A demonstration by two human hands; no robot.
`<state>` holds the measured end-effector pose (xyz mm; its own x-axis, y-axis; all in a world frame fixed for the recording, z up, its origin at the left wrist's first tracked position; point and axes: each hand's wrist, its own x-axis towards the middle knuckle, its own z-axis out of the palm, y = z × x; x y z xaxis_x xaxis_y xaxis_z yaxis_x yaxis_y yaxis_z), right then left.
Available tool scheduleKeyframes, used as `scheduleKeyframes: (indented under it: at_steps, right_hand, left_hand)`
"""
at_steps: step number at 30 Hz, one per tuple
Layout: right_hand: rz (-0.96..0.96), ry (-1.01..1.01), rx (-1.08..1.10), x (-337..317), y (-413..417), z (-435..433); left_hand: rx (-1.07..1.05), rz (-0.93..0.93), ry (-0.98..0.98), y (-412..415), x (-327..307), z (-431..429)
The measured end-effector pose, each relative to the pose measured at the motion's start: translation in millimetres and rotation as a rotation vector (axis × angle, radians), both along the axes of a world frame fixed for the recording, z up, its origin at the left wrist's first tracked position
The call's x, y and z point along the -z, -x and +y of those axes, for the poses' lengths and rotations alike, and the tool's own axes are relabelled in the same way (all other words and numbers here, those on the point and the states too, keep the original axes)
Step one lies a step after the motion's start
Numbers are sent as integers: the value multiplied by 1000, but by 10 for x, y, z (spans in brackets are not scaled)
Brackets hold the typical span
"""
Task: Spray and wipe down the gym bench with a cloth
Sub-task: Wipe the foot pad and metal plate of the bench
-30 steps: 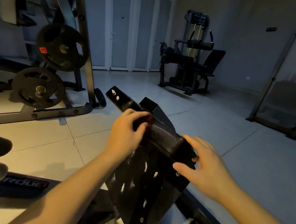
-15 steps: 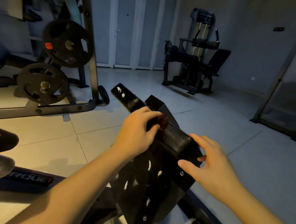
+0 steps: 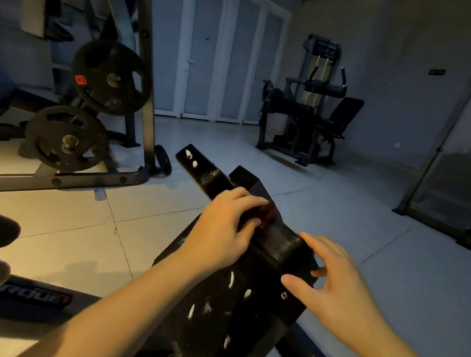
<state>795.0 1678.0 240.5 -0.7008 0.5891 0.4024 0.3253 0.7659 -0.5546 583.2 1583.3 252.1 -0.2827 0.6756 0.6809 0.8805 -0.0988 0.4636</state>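
Risk, missed patches: the cloth (image 3: 267, 212) is bunched small under the left hand (image 3: 222, 231), so a stroke likely covers only a narrow strip. The sides of the black frame could stay unwiped.
Risk, snagging: slots and bolt heads lie just below both sets of fingers. A fold of cloth could catch there, or a fingertip could scrape a metal edge in this dim light.
Risk, shifting: the gym bench (image 3: 236, 316) sits tilted. A hard push from the left hand could rock it if the right hand (image 3: 336, 281) lifts away.
Left fingers (image 3: 243, 195): curled over and clenched on the dark red cloth, pressing it onto the top of the raised bar. Only the cloth's far edge shows past the fingertips.
Right fingers (image 3: 313, 239): spread and nearly straight, grasping nothing. The tips touch the right side of the bar and the thumb lies against the plate below it, which looks like bracing.
Cloth: beneath the left fingers, well apart from the right ones.
Gym bench: its black metal frame runs under both hands, the bar's far end reaching beyond the left fingertips.
Spray bottle: none in view, so I cannot tell whether this part is wet.
Beyond the left fingers: weight plates (image 3: 111, 78) on a rack, well apart.
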Motion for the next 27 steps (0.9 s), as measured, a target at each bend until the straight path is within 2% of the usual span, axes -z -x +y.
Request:
scheduleKeyframes:
  at_steps: [3,6,10,11,13,14,16,18,20,24,25,27]
  right_hand:
    - [-19,-25,-15,1,16,-24]
    - [-23,-53,8,26,3,-27]
    - [-7,-39,-4,25,-20,-22]
    - [-1,-28,-2,28,-16,-19]
    - [22,-14,6,42,-2,-23]
    - [28,-13,13,48,9,-23]
    - [20,-13,22,47,30,-37]
    - [12,-15,23,38,35,-60]
    - [10,-27,25,33,29,-51]
    - [8,-17,-2,-32,-2,-45]
    - [11,-3,-14,-47,-7,-33]
    - [7,34,-31,-52,-23,1]
  left_hand:
    - [-274,-250,-34,399,124,52]
    - [-243,-403,-117,413,180,44]
    - [171,-219,8,-58,-14,-72]
    - [213,-149,45,-118,-36,-73]
    - [131,-51,25,-36,-4,-34]
    - [37,-67,-7,66,36,-8]
    - [-139,-219,-72,292,74,34]
    - [-187,-359,-107,436,91,68]
    - [-132,-366,-92,394,31,65]
    - [282,-196,65,-185,-127,-57]
    - [326,-128,70,-285,-124,-76]
    - [251,-72,22,-195,-69,-68]
